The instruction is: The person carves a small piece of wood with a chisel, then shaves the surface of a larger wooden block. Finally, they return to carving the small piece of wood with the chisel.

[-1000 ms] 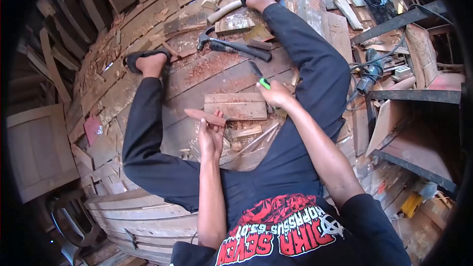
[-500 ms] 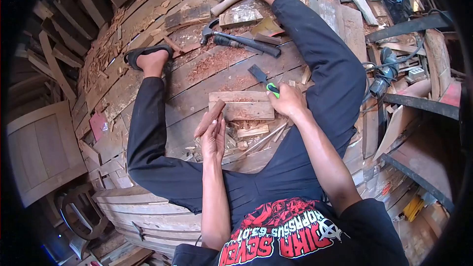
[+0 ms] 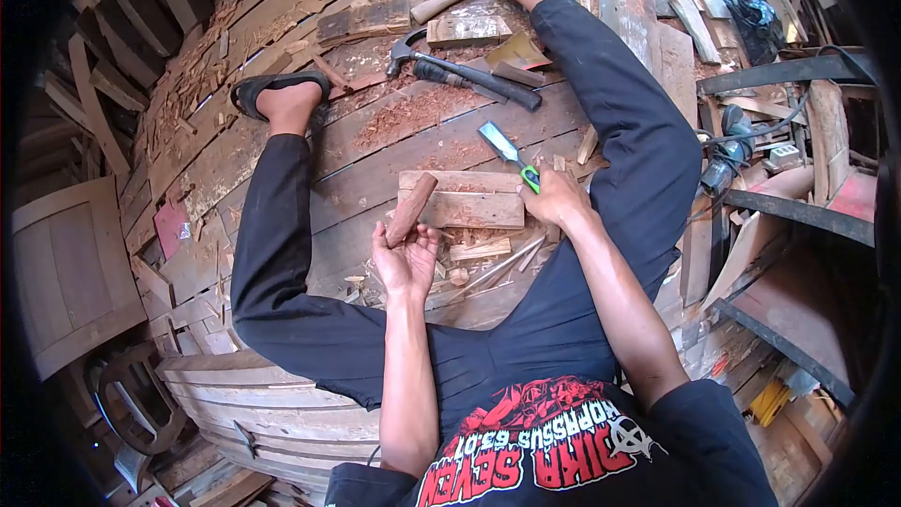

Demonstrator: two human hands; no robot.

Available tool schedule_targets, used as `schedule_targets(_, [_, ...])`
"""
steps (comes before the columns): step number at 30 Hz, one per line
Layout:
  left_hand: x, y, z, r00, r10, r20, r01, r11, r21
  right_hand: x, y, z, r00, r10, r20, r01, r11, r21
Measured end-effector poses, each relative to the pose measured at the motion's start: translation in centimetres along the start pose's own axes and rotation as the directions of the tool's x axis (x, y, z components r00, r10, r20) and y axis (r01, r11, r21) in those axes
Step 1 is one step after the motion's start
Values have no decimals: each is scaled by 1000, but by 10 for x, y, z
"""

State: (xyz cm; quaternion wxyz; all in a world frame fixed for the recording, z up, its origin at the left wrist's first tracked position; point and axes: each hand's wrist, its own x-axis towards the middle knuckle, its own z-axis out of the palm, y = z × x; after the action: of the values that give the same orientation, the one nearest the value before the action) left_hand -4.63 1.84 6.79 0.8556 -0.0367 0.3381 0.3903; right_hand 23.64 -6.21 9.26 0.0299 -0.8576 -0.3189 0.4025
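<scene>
A short reddish-brown piece of wood [image 3: 411, 208] rests tilted in my left hand [image 3: 406, 261], its upper end pointing up and to the right. The palm is turned up and the fingers curl around the lower end. My right hand [image 3: 557, 197] grips a wood chisel [image 3: 531, 178] by its green and black handle. The flat, shiny blade points up and left, away from me. Between my hands lies a wooden block [image 3: 462, 199] on the plank floor, with a lengthwise line across its top. The chisel handle is close to the block's right end.
A claw hammer [image 3: 469, 73] and a dark-handled tool [image 3: 441, 73] lie ahead, near reddish shavings [image 3: 404, 120]. A corded power tool [image 3: 730, 148] sits right of my knee. Stacked boards [image 3: 272, 404] are at lower left, and a panelled wooden door [image 3: 75, 272] stands at far left.
My left hand has turned palm-up, and the wood piece in it has tipped more upright. The chisel has rotated slightly in my right hand, its blade now catching light.
</scene>
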Motion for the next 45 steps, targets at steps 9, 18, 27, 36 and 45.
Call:
schedule_targets(9, [-7, -20, 23, 986, -79, -150, 104, 981, 165, 10, -69, 34, 957, -259, 129, 37, 552, 833])
schedule_targets(18, [-49, -17, 38, 968, 154, -197, 93, 506, 857, -3, -92, 83, 862, -311, 401, -386, 112, 916])
schedule_targets(27, [-19, 30, 76, 928, 337, -159, -46, 526, 849, 13, -80, 82, 282, -800, 529, -814, 93, 574])
schedule_targets(36, [6, 20, 71, 982, 170, 77, -102, 144, 984, -8, -79, 86, 292, -814, 503, -594, 258, 762])
schedule_targets(45, [-19, 57, 90, 975, 205, 82, -163, 417, 894, -2, -94, 112, 425, -743, 516, -308, 417, 855])
